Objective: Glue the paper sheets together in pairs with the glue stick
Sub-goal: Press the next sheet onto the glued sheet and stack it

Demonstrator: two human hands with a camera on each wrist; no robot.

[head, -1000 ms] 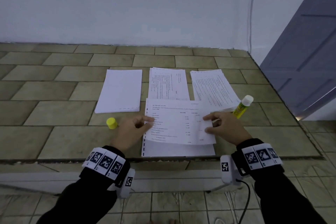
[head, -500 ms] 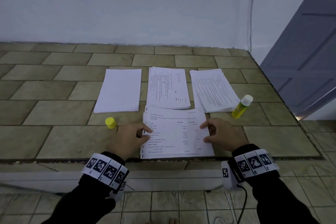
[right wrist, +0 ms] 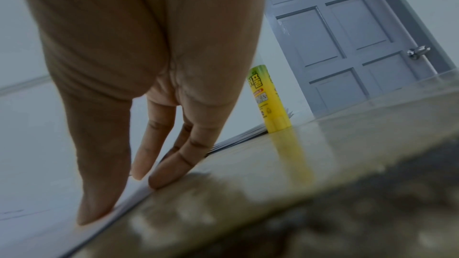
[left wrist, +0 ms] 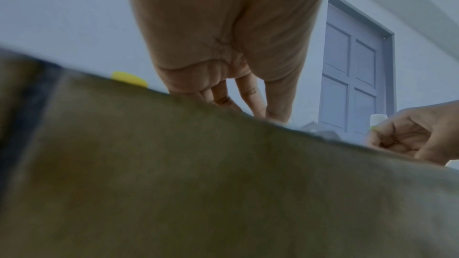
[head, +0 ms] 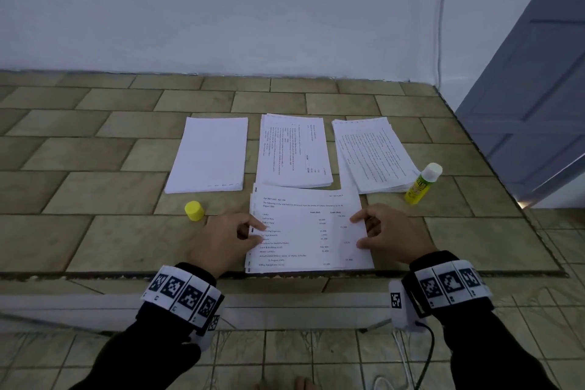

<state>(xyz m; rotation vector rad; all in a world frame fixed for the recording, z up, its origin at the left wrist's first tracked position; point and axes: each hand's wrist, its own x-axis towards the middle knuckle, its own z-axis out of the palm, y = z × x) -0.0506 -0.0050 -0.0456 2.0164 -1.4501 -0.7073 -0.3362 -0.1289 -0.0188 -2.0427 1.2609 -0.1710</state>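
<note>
A printed sheet [head: 308, 231] lies flat on another sheet at the tiled table's front edge. My left hand [head: 250, 231] touches its left edge with fairly straight fingers [left wrist: 248, 105]. My right hand [head: 361, 231] presses its right edge, and the straight fingertips [right wrist: 154, 181] rest on the paper. The yellow glue stick [head: 422, 184] stands uncapped to the right, past my right hand, and shows upright in the right wrist view [right wrist: 270, 101]. Its yellow cap [head: 194, 210] sits left of my left hand.
Three paper stacks lie behind the sheet: a blank white stack [head: 209, 155], a printed middle stack [head: 294, 152] and a fanned right stack [head: 373, 155]. A white wall runs along the back. A grey door [head: 538, 89] stands past the table's right edge.
The printed sheet, held lifted and skewed a second ago, now lies squared on the sheet beneath. Both hands came nearer the front edge and went from pinching it to pressing its sides.
</note>
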